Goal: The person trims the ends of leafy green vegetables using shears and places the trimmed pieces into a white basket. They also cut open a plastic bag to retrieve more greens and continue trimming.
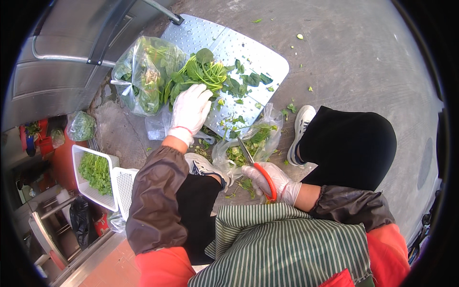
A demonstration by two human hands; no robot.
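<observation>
My left hand [192, 109], in a white glove, reaches to the near side of a pile of spinach [206, 71] with leaves and pale stems. Its fingertips touch the greens; whether they pinch any stems is hidden. The spinach lies on a dimpled metal platform [263, 57]. In my gloved right hand [274, 181] is a pair of scissors [263, 170] with orange-red handles, the blades pointing up and left. Below the blade tips, a clear plastic bag [274, 136] holds leaf and stem trimmings. A knotted clear bag of greens [148, 77] stands left of the pile.
White plastic baskets [114, 161] stand at the left, one with leafy herbs [95, 172]. Behind them sits another bag of greens [81, 125]. A metal handle bar [163, 9] meets the platform's far corner. Scraps dot the concrete floor [344, 71]. My shoes flank the trimmings bag.
</observation>
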